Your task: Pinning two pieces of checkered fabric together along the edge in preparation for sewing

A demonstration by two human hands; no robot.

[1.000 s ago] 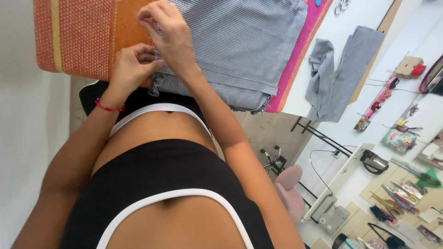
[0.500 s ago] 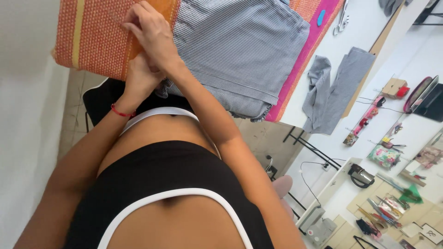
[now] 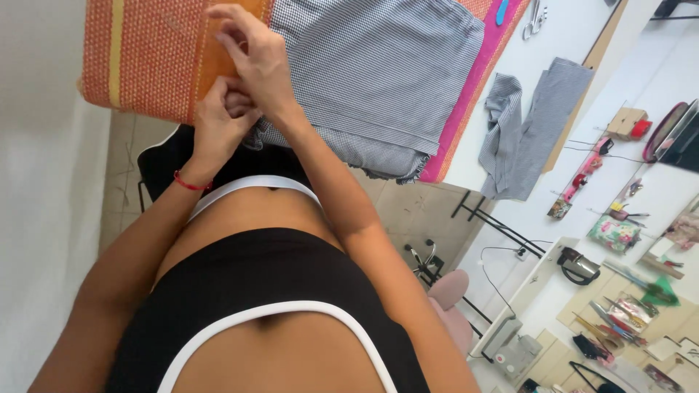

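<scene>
Currently, in the head view, both hands are working together at the near edge of the checked grey fabric (image 3: 378, 80), which is lying on the orange woven cloth (image 3: 153, 65) covering the table (image 3: 575, 36): the left hand (image 3: 218, 120) is curling shut and pinching the hem, while the right hand (image 3: 255, 58), fingers bent, is resting over it, its hold hidden. Compared with a second ago, the hands are sitting closer together and overlapping on the same hem spot, suggesting fine work there; a second checked piece (image 3: 524, 131) is lying apart.
</scene>
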